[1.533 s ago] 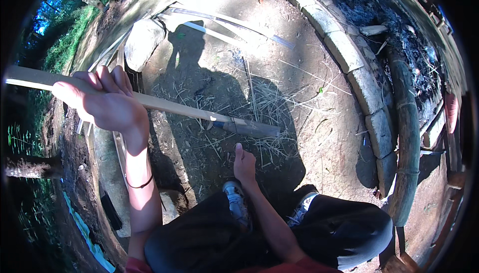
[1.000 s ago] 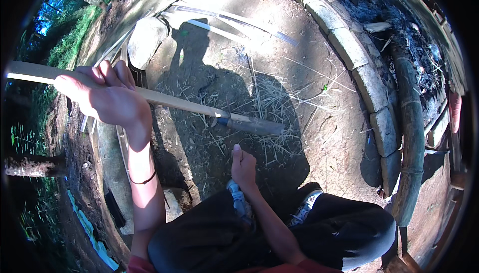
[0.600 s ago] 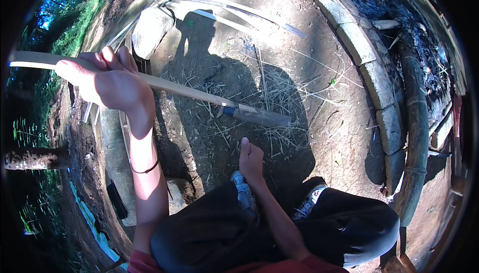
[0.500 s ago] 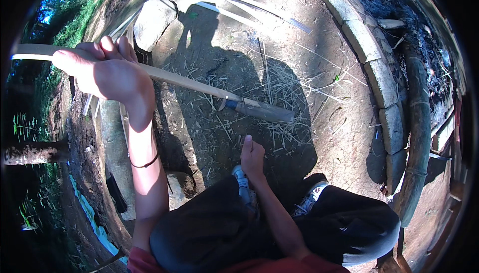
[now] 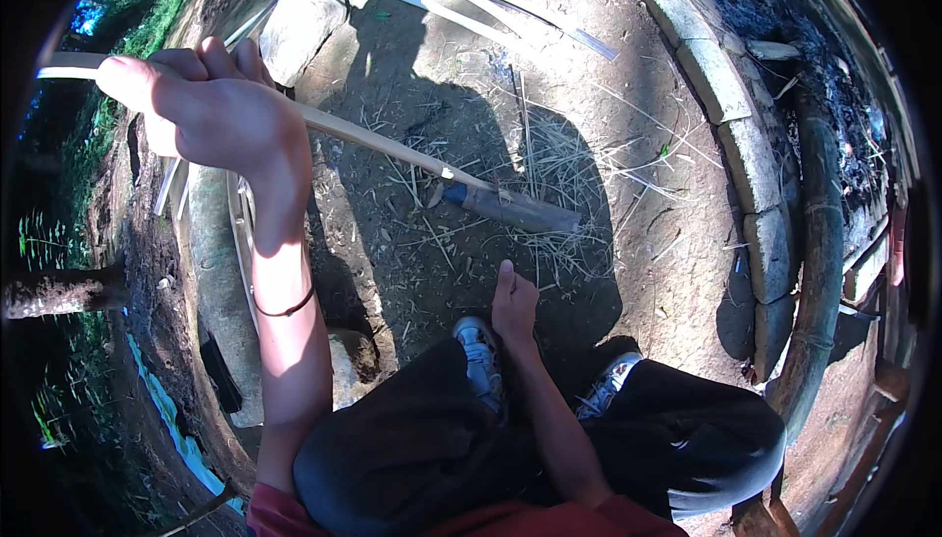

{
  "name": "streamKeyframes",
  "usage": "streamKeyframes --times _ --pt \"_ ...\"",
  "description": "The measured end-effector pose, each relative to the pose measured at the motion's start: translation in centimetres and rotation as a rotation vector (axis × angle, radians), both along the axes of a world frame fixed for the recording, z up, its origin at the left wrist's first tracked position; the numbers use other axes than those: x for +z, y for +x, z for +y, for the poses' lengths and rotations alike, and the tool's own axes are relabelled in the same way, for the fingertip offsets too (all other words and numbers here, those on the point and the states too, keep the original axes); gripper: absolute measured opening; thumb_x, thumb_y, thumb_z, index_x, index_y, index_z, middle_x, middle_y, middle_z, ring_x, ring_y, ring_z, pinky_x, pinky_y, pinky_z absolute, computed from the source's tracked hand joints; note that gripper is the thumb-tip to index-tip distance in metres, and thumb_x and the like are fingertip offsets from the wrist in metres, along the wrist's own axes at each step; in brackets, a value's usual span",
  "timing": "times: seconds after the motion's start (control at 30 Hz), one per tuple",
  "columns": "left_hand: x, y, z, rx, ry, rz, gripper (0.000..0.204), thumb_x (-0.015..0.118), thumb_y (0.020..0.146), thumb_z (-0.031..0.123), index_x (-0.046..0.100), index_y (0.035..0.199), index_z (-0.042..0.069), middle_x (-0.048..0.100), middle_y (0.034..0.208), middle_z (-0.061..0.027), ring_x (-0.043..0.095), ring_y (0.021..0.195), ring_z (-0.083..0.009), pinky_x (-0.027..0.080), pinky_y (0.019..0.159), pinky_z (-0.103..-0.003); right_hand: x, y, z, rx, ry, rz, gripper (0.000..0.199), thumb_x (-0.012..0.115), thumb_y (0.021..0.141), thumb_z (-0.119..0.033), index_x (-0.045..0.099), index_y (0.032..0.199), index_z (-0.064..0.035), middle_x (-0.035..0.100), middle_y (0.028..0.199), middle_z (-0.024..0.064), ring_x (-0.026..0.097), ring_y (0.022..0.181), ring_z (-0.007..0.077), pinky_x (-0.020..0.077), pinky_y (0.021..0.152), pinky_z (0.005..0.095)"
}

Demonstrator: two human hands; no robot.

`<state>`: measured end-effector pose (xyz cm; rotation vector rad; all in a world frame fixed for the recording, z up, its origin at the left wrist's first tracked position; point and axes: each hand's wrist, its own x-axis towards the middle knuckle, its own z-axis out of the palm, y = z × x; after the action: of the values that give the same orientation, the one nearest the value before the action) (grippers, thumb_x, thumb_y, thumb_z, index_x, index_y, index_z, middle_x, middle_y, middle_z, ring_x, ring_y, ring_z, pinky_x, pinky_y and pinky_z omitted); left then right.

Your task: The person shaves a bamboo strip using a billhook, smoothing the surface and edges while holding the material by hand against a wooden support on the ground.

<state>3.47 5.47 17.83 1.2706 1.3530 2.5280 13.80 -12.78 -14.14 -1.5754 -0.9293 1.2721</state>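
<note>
My left hand (image 5: 231, 120) is raised at the left, fingers wrapped round a long pale bamboo strip (image 5: 388, 146). The strip slants down to the right, and its far end overlaps a broad, flat grey-brown piece (image 5: 520, 210) with a dark blue end (image 5: 455, 193). That piece looks like a big knife lying on the ground; I cannot tell whether the strip touches it. Low in the middle, above my shoes, my right hand (image 5: 515, 303) is closed with its thumb pointing forward. Whatever it may hold is hidden by the fingers.
Thin shavings (image 5: 564, 159) litter the dirt ahead. More long strips (image 5: 491, 2) lie at the far side beside a pale rock (image 5: 302, 31). A curved block edging (image 5: 751, 164) and a thick bamboo pole (image 5: 822, 233) bound the right. A log (image 5: 218, 272) lies at left.
The strip has shifted slightly, its left end lower relative to my hand and its right end nearer the blue end. My right hand has moved a little rightward.
</note>
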Motion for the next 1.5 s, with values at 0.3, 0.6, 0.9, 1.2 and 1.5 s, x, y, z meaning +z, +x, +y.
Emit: streamKeyframes --times 0.3,0.6,0.9,1.2,1.5 --pt "-0.4 -0.4 -0.1 -0.017 -0.072 -0.001 0.053 0.032 0.095 0.058 0.025 0.074 0.01 0.026 0.064 -0.004 0.027 0.06 -0.0161 0.038 0.056 -0.029 -2.0 0.0 -0.6 -0.029 0.06 0.04 0.051 0.046 0.099 -0.03 0.034 0.059 0.0 0.027 0.05 0.0026 0.026 0.051 0.0095 0.0231 0.046 0.0358" --pt "-0.1 -0.8 0.0 -0.03 -0.073 -0.015 0.054 0.03 0.096 0.058 0.024 0.072 0.01 0.023 0.062 -0.0027 0.025 0.057 -0.0155 0.033 0.052 -0.028 -3.3 0.0 -1.1 -0.042 -0.034 0.135 0.052 0.046 0.098 -0.032 0.036 0.059 0.0007 0.028 0.048 0.0049 0.026 0.048 0.0122 0.0243 0.046 0.0371" --pt "-0.4 -0.3 0.0 -0.061 -0.053 0.019 0.055 0.031 0.095 0.06 0.024 0.072 0.011 0.02 0.06 -0.0017 0.021 0.055 -0.0145 0.033 0.052 -0.029 -2.6 -0.1 -1.6 -0.065 -0.067 0.075 0.056 0.046 0.098 -0.037 0.035 0.058 0.0005 0.029 0.05 0.0053 0.029 0.05 0.0113 0.0252 0.047 0.0381" --pt "0.0 -1.0 -0.1 -0.108 -0.02 -0.048 0.053 0.041 0.096 0.052 0.023 0.064 0.013 0.017 0.055 0.0023 0.022 0.047 -0.0086 0.027 0.043 -0.024 -3.2 -0.5 -1.3 -0.006 0.007 -0.053 0.058 0.04 0.101 -0.04 0.042 0.053 -0.0057 0.041 0.046 -0.0016 0.039 0.043 0.0074 0.0303 0.042 0.0292" --pt "0.4 1.4 0.1 -0.012 0.004 -0.132 0.048 0.044 0.097 0.047 0.029 0.067 0.013 0.024 0.057 0.0036 0.025 0.05 -0.0073 0.035 0.048 -0.022 1.2 -0.7 -1.2 0.032 0.23 0.148 0.044 0.048 0.097 -0.027 0.04 0.065 0.0007 0.029 0.053 0.0048 0.029 0.053 0.0095 0.0279 0.047 0.035"
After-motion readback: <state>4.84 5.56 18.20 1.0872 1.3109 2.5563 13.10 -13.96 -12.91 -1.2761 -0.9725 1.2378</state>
